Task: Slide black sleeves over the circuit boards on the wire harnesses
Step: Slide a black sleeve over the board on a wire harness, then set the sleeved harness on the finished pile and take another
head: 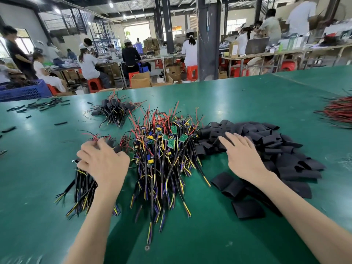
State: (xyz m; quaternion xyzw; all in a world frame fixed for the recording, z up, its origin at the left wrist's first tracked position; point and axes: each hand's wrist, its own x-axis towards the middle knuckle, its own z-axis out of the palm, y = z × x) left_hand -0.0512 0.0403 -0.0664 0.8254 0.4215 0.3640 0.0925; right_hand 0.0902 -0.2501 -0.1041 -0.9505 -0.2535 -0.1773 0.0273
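1. While the left hand (102,164) curled round a bundle of harnesses (83,187) and the right hand (242,155) lay flat-fingered on the black sleeves (266,145), several sleeves could have lifted together.
2. Farther on, bare circuit boards (171,141) sat tangled at the middle of the bench (247,100); pulling one risked snagging wires.

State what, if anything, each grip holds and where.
The left grip closes on the left harness bundle near its upper end. The right grip lies open on the black sleeves, holding nothing.
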